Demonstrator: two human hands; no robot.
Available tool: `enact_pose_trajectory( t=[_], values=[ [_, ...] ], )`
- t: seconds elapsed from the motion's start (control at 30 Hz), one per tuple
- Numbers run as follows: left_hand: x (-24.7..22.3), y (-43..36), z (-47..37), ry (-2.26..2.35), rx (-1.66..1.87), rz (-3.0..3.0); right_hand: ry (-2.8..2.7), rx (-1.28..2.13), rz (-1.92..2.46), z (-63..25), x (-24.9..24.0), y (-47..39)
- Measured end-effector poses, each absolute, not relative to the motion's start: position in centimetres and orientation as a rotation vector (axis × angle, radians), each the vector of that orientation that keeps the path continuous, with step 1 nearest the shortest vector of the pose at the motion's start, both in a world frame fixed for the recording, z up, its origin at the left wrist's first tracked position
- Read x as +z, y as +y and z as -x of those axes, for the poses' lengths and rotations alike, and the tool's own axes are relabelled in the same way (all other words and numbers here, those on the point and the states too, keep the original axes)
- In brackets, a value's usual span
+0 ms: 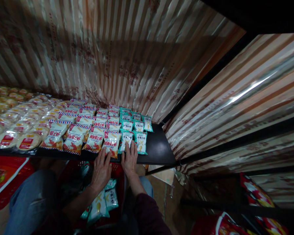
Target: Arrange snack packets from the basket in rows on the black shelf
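Note:
My left hand rests with its fingertips on the lower edge of a red-and-white snack bag at the front of the black shelf. Its fingers are stretched out. Just to the right, my right hand lies with extended fingers against the bottom of a teal snack bag. Both bags lie on the shelf and neither is gripped. Another teal bag lies beside it at the right end of the front row. Below my forearms, a red basket holds several teal bags.
Rows of red-and-white bags and round packaged cakes or crackers cover the shelf leftward. A striped plastic-covered wall stands behind. Black frame bars run along the right. Red bags sit low at both sides.

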State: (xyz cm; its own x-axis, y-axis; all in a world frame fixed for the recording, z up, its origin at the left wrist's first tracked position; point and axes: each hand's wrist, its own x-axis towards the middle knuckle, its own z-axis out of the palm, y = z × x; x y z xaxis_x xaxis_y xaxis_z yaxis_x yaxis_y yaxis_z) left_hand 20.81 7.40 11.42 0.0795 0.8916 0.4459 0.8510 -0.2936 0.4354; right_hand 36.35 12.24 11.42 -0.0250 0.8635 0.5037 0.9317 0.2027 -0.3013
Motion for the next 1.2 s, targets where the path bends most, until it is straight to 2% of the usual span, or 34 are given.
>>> enact_pose_trajectory(
  t=[0.43, 0.8, 1.2],
  values=[
    [12.0, 8.3, -21.3, 1.872, 0.998, -2.253, -1.917, -0.132, 1.553, -36.8, 10.1, 12.6],
    [11.0, 8.2, -21.4, 1.777, 1.012, -2.343, -1.949, -0.179, 1.590, -36.4, 11.0, 11.8],
    [12.2, 10.1, -21.6, 1.761, 1.007, -2.445, -1.988, -0.265, 1.518, -35.7, 12.5, 13.2]
  ],
)
